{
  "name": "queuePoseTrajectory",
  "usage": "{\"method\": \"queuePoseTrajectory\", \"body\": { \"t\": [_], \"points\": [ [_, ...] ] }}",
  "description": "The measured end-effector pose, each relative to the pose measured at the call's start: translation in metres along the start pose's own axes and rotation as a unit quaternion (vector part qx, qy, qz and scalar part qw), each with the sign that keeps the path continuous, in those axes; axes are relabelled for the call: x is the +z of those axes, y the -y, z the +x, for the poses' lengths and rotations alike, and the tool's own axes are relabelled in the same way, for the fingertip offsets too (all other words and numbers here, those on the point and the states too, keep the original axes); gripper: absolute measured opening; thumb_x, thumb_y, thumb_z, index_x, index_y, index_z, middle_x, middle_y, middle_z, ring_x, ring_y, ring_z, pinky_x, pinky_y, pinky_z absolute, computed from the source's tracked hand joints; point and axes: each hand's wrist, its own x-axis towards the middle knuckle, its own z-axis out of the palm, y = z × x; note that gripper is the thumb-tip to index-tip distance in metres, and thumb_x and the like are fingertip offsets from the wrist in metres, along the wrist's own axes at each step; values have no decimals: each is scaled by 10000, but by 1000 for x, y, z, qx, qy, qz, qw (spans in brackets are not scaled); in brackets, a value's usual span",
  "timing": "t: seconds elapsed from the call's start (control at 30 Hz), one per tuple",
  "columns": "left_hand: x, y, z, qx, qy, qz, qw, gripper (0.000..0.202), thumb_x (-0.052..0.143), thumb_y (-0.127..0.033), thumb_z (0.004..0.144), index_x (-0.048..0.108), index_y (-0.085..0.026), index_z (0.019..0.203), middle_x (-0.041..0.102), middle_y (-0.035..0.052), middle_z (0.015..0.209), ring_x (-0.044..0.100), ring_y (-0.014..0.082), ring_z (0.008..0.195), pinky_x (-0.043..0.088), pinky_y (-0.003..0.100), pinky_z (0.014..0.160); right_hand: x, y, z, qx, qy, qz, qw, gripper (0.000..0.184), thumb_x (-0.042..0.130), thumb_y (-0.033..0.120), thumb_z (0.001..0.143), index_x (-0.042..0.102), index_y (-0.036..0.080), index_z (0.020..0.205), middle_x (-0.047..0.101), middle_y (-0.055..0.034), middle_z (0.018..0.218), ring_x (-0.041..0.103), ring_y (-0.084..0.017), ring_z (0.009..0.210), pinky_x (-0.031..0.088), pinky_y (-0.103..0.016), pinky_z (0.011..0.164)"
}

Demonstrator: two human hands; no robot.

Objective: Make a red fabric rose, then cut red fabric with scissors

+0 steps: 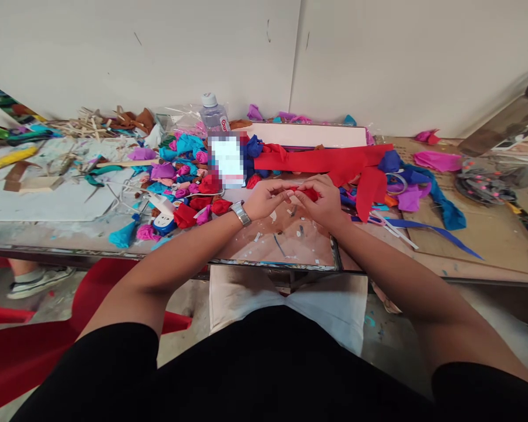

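- Closest in, a black short-sleeved shirt (268, 363), and beyond it pale trousers (242, 299) under the table edge.
- Up onto the paint-flecked brown tabletop (264, 252), bare just here apart from small scraps.
- And here's the action! The left hand (264, 201), silver metal watch (241, 213) at its wrist, and the right hand (326, 202) come together, fingertips pinching a small crumpled red paper piece (308, 193) between them, over the table.
- Off to the left, a round blue-and-white power socket (163, 223) beside a crowd of crumpled, many-coloured paper rosettes (162, 170).
- Over right, a narrow blue ribbon-like strip (435, 225) trails across a flat brown cardboard sheet (488, 234).
- Just past the hands, long flat red strips (308, 159)!
- Further back, a clear white-capped plastic bottle (212, 119), before white wall panels (158, 47).
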Motion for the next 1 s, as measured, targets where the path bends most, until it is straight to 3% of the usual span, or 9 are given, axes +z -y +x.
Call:
{"method": "queuePoseTrajectory", "body": {
  "t": [0.27, 0.47, 0.67, 1.0],
  "points": [
    [0, 2, 2, -12, -20, 6, 1000, 594, 625, -658, 1024, 785, -119, 1216, 813, 109, 930, 771, 159, 758, 621, 284, 769, 1, -2, 1, -4, -1, 7, 1000, 303, 696, 552, 1014, 761, 259, 977, 783, -70, 992, 719, -266, 988, 573, -457, 916],
    [3, 0, 0, -10, -5, 4, 1000, 567, 637, -629, 1026, 797, -145, 1274, 828, 114, 1015, 777, 172, 786, 626, 303, 784, 1, -3, 0, 8, -8, -1, 1000, 350, 677, 583, 1015, 734, 256, 903, 763, -61, 921, 708, -259, 926, 566, -446, 864],
    [4, 0, -2, -22, -3, 3, 1000, 565, 765, -588, 951, 793, -155, 1313, 844, 121, 1040, 788, 189, 831, 625, 295, 773, 1, -2, -1, 5, -1, 4, 1000, 344, 691, 582, 1009, 733, 258, 899, 776, -58, 925, 706, -263, 945, 559, -448, 887],
    [1, 5, 3, -31, -18, -4, 999, 619, 647, -662, 1004, 774, -132, 1299, 823, 117, 1021, 779, 172, 779, 627, 303, 779, -1, 0, 2, 12, 11, 20, 1000, 330, 727, 583, 979, 734, 260, 1043, 793, -78, 1039, 742, -286, 1000, 585, -472, 913]
  ]
}}
